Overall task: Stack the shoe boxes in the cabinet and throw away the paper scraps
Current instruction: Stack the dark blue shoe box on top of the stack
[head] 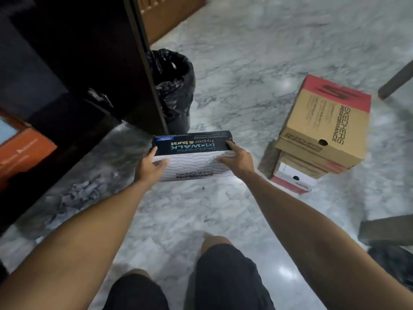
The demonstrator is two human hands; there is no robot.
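The left hand [150, 164] and right hand [237, 158] grip the ends of a black-and-white cardboard shoe box [194, 155] between them, fingers curled over its edges. This looks like the stacking step; next, the box probably needs swinging left of the hands into the dark wooden cabinet [73, 70].

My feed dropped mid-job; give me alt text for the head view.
Both hands, left hand and right hand, grip a black-and-white shoe box above the marble floor. A dark cabinet stands at left beside a black-lined bin; stacked brown boxes sit at right.
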